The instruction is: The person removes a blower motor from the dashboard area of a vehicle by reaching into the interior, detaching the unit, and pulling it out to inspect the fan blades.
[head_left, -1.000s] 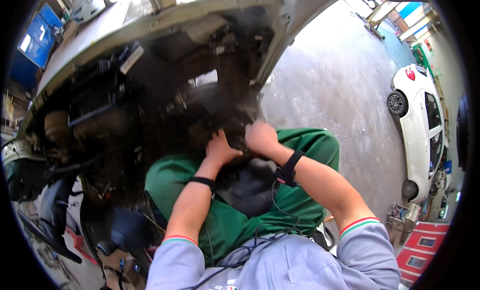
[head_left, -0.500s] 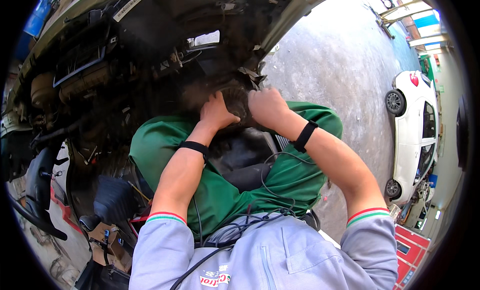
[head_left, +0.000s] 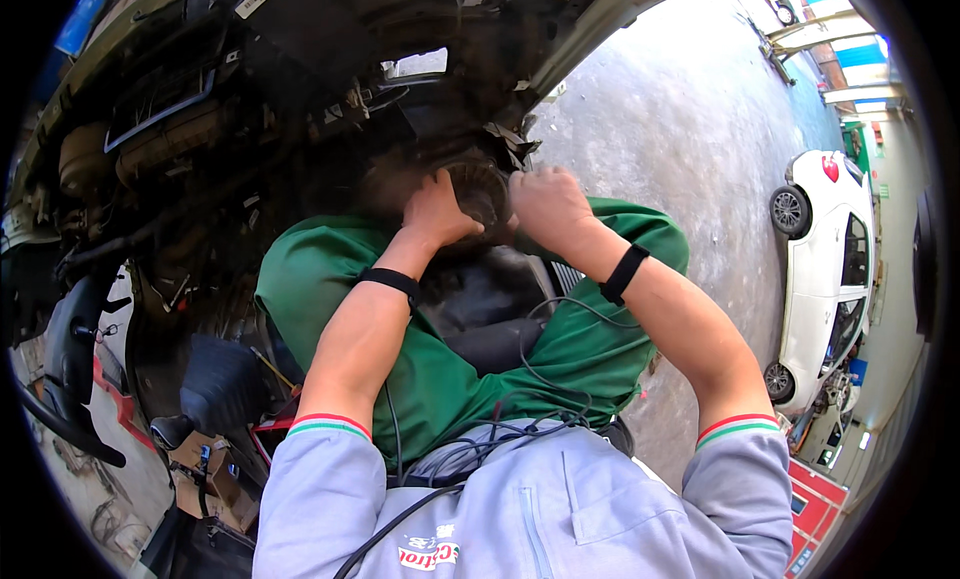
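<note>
A dark round part with a ribbed rim (head_left: 482,191), like a blower fan wheel, sits low in front of me between my knees. My left hand (head_left: 437,211) grips its left side, thumb on the near edge and fingers bent over the far edge. At its right edge, my right hand (head_left: 552,207) is closed, fingers curled together; what they pinch is hidden. Both wrists wear black bands. Deep shadow hides what lies behind the part.
Above and to the left spreads a stripped car interior (head_left: 200,139) with exposed housings and wiring. A steering wheel (head_left: 75,429) and cardboard box (head_left: 210,479) are at left. Black cables (head_left: 500,434) cross my lap. Concrete floor (head_left: 680,129) and a white car (head_left: 825,279) are at right.
My right hand has shifted slightly right and its grip has turned a little. The left hand stays on the round part, of which more now shows between the hands.
</note>
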A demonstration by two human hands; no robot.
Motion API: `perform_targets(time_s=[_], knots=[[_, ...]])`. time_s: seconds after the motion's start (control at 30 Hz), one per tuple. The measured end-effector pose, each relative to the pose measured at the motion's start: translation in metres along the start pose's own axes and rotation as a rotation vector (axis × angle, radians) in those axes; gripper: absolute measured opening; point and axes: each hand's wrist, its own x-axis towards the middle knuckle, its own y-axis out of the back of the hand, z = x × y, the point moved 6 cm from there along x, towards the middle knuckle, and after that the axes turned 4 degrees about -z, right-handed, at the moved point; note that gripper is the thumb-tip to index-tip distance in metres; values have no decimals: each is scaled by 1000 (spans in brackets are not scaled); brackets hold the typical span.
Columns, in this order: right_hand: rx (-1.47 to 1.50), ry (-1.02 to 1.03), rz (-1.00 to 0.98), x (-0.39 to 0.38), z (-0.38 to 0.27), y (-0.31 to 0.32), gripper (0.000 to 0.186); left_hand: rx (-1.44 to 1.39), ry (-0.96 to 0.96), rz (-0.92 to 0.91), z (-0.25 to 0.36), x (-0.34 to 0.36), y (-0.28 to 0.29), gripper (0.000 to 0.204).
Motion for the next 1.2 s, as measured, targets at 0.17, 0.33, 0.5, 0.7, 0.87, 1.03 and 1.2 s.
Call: perform_targets(time_s=[0.17,0.33,0.5,0.7,0.87,1.03,1.2], knots=[[287,-364,-40,9,8,-25,23,-8,0,4,1,0,1,103],[2082,-1063,-192,-19,18,-67,19,8,-14,27,0,1,3,103],[1018,-689,-45,-16,42,-37,19,6,-5,-11,2,1,0,105],[-128,22,-56,-1,-15,-9,16,-17,3,1,0,-1,2,101],[1093,-706,-76,-7,27,-24,24,-5,14,-32,2,3,0,106],[1764,-974,-158,-17,24,-44,25,18,11,-15,2,4,3,108],[778,-588,-135,-8,29,-32,17,19,12,-27,2,1,-1,108]])
